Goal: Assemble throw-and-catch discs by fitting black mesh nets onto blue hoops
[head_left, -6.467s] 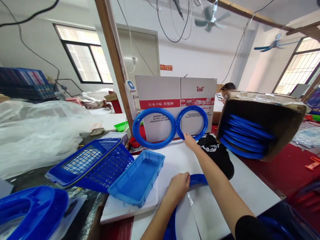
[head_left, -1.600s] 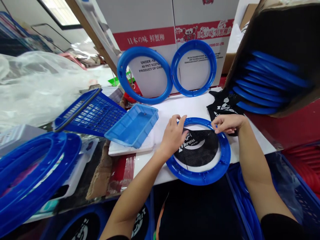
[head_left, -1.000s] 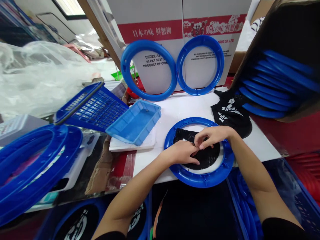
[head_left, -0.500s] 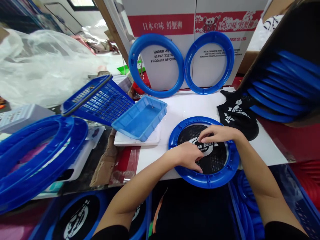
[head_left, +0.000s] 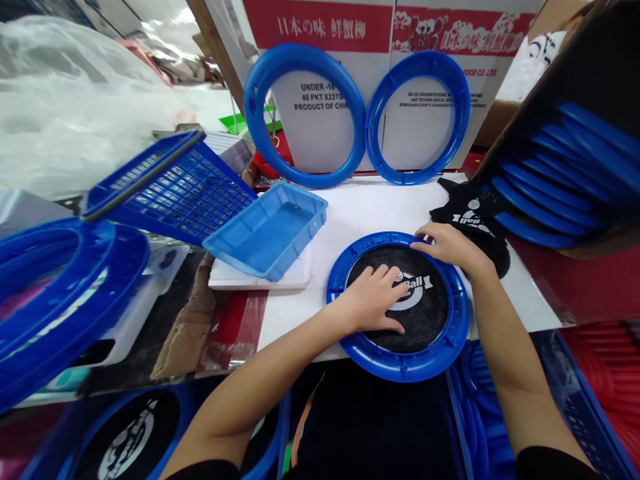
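A blue plastic ring (head_left: 400, 363) lies flat on the white tabletop (head_left: 360, 213) near its front edge. A round black mesh disc (head_left: 425, 313) with white lettering is spread out inside the ring. My left hand (head_left: 373, 305) rests flat on the left part of the mesh, fingers stretched out. My right hand (head_left: 447, 245) presses on the ring's upper right rim, fingers extended. A pile of black mesh discs (head_left: 473, 217) lies just beyond my right hand.
Two blue rings (head_left: 305, 113) lean upright against a white carton (head_left: 325, 27) at the back. A cardboard box (head_left: 575, 127) on the right holds several blue rings. A light blue tray (head_left: 267, 230) and blue baskets (head_left: 170, 190) sit left. Finished rings (head_left: 130, 433) lie below the table.
The crumpled mesh has been spread flat inside the ring. My left hand went from pinching to lying flat on it, and my right hand moved out to the upper right rim.
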